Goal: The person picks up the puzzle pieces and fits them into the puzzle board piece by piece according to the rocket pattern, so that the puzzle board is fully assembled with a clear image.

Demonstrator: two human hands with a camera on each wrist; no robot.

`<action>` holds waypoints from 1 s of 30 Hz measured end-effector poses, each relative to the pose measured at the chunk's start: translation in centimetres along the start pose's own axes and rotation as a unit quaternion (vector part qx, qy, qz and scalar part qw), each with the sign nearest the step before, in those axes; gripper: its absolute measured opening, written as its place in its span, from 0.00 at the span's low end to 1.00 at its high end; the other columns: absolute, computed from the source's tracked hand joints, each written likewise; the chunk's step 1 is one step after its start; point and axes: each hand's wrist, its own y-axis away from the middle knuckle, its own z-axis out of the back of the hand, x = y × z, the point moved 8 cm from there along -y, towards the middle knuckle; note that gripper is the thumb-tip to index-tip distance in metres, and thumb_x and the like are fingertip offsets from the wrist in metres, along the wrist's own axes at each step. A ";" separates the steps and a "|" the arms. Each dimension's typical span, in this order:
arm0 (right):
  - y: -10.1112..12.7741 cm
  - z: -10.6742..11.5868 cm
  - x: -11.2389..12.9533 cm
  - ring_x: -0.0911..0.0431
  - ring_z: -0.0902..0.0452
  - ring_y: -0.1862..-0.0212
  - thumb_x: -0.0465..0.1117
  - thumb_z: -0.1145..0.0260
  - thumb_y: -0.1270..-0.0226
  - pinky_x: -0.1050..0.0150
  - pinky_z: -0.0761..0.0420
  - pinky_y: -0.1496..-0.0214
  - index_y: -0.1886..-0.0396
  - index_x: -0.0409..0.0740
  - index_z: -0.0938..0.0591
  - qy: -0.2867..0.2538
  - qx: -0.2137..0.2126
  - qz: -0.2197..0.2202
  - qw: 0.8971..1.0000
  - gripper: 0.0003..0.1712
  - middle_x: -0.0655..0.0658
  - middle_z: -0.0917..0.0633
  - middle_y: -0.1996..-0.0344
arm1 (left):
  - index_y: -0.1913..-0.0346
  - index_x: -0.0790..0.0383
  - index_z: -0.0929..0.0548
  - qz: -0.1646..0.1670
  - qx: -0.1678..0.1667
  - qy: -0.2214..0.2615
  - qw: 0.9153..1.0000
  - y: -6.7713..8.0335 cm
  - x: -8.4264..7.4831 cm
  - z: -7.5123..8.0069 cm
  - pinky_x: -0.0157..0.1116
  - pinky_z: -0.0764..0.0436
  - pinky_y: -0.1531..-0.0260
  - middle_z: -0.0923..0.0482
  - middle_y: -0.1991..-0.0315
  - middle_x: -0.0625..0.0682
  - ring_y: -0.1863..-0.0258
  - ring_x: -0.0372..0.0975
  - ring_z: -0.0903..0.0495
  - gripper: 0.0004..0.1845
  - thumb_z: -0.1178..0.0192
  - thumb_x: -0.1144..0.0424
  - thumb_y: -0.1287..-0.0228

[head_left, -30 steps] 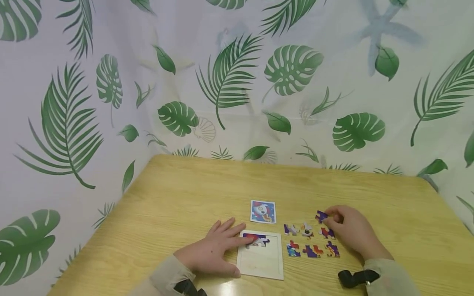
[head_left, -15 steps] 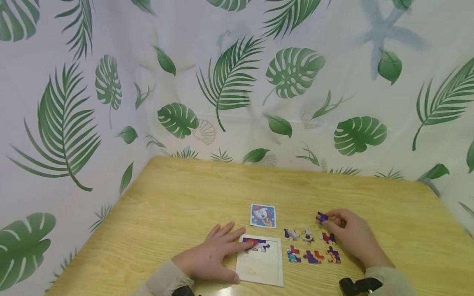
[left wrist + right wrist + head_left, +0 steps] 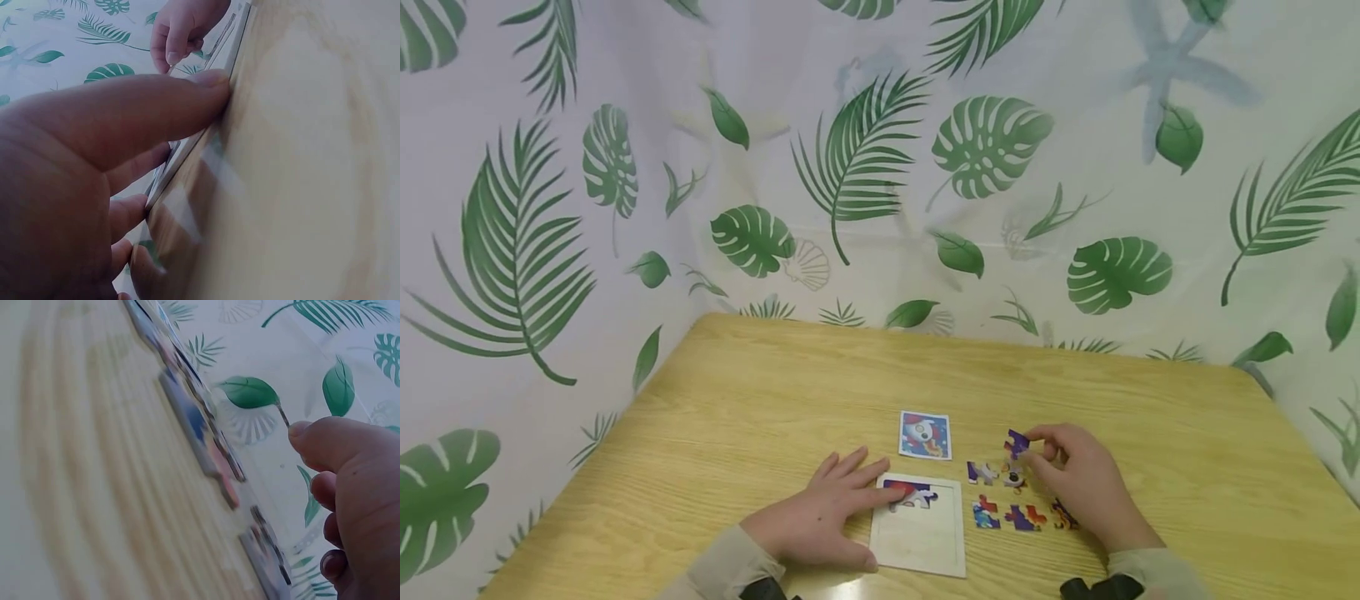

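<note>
On the near half of a wooden table [image 3: 760, 392], backed by a leaf-printed curtain [image 3: 865, 150], the following stand:

Item 1. Puzzle tray [image 3: 919, 539], pale, square, lying flat at the near edge. Its top row carries one fitted section [image 3: 912, 492] in purple, red and white; the rest of the bed is bare.

Item 2. Left hand [image 3: 820, 521], resting flat beside and partly on the tray, fingers extended and spread, forefinger pressing the fitted section. It grips nothing. The left wrist view shows the thumb laid along the tray's near rim.

Item 3. Right hand [image 3: 1078, 483], raised slightly over the loose pieces, thumb and forefinger pinched on a purple puzzle piece [image 3: 1016, 443], the other fingers loosely curled.

Item 4. Reference card [image 3: 925, 434], a rocket picture, just beyond the tray.

Item 5. Loose pieces [image 3: 1009, 498], in two short rows right of the tray (some hidden under the right hand; exact count cannot be told).

Step in hand, by judgement: one piece is picked and being carried toward the tray while the other hand steadies it. The next move likely calls for turning the piece to match the card, then lowering it flat beside the fitted section so the tabs meet.
</note>
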 end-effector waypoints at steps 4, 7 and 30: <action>0.1 -0.2 1.7 0.58 0.36 0.72 0.58 0.38 0.38 0.64 0.35 0.72 0.56 0.54 0.19 0.005 -0.009 0.023 1.000 0.17 0.54 0.29 0.74 | 0.28 0.30 0.51 -0.004 -0.005 0.002 1.000 0.1 -0.1 0.0 0.59 0.64 0.36 0.59 0.26 0.47 0.28 0.50 0.67 0.45 0.40 0.37 0.48; 0.0 -0.7 2.7 0.58 0.35 0.71 0.57 0.37 0.39 0.64 0.34 0.71 0.58 0.57 0.19 0.000 0.001 0.027 1.000 0.15 0.55 0.29 0.74 | 0.28 0.31 0.51 -0.005 -0.008 0.003 1.000 0.0 -0.3 0.2 0.59 0.64 0.36 0.59 0.25 0.47 0.28 0.50 0.68 0.46 0.39 0.37 0.48; 1.1 -4.5 8.3 0.61 0.34 0.69 0.50 0.31 0.43 0.66 0.34 0.69 0.60 0.65 0.19 -0.024 0.030 0.086 0.995 0.10 0.58 0.28 0.77 | 0.28 0.31 0.49 -0.002 0.001 0.022 1.000 0.1 0.2 0.0 0.59 0.66 0.36 0.59 0.26 0.46 0.28 0.49 0.69 0.44 0.41 0.34 0.48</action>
